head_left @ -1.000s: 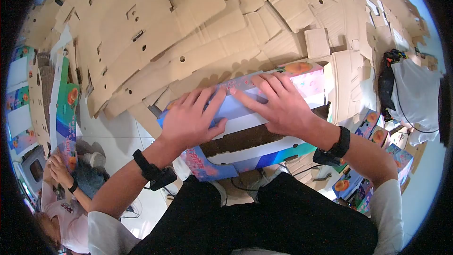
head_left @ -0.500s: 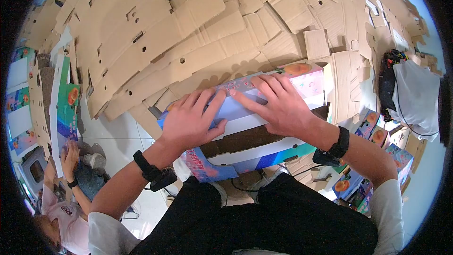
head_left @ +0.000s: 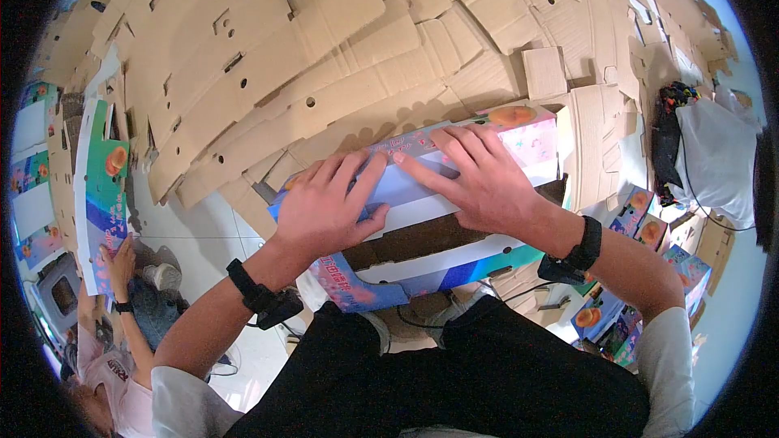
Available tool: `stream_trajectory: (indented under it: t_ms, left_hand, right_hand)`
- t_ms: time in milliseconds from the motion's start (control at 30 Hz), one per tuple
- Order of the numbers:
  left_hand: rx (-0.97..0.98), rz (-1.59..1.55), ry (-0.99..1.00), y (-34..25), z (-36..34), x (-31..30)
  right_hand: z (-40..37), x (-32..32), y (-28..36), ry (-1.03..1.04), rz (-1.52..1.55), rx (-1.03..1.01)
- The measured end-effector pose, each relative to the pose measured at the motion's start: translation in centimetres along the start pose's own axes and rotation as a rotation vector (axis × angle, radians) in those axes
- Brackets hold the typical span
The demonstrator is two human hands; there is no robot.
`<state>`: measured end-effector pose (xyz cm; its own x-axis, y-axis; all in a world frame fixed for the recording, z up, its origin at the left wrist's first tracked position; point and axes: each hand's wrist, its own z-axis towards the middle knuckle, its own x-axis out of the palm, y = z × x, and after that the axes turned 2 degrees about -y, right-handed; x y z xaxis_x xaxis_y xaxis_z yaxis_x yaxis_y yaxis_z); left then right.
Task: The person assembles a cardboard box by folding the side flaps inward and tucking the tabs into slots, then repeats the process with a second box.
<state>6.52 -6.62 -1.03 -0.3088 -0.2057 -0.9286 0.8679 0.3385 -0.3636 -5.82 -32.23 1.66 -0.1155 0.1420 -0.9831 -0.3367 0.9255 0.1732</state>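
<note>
A printed carton (head_left: pixel 531 139), pink and blue with peach pictures, rests across my lap with its brown inside showing. My left hand (head_left: pixel 324 207) lies flat on the top flap at the left, fingers spread, thumb hooked over the flap's near edge. My right hand (head_left: pixel 479 178) presses flat on the same flap at the right, its fingertips meeting those of the left. Both wrists carry black bands.
A big heap of flat brown cardboard blanks (head_left: pixel 324 57) fills the floor ahead. At the left, another person's hand (head_left: pixel 122 255) holds up a printed flat carton (head_left: pixel 101 186). Finished printed boxes (head_left: pixel 641 231) and a white bag (head_left: pixel 714 162) are at the right.
My hands stay pressed on the flap. The person at the left has raised a hand and tilted the printed flat carton upward.
</note>
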Motion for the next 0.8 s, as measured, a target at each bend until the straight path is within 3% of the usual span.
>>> stream_trajectory:
  t_ms: [800]
  left_hand:
    - [-0.006, -0.012, 0.007, 0.04, -0.03, 0.06]
  right_hand:
    - [-0.02, 0.22, -0.05, 0.000, 0.013, 0.009]
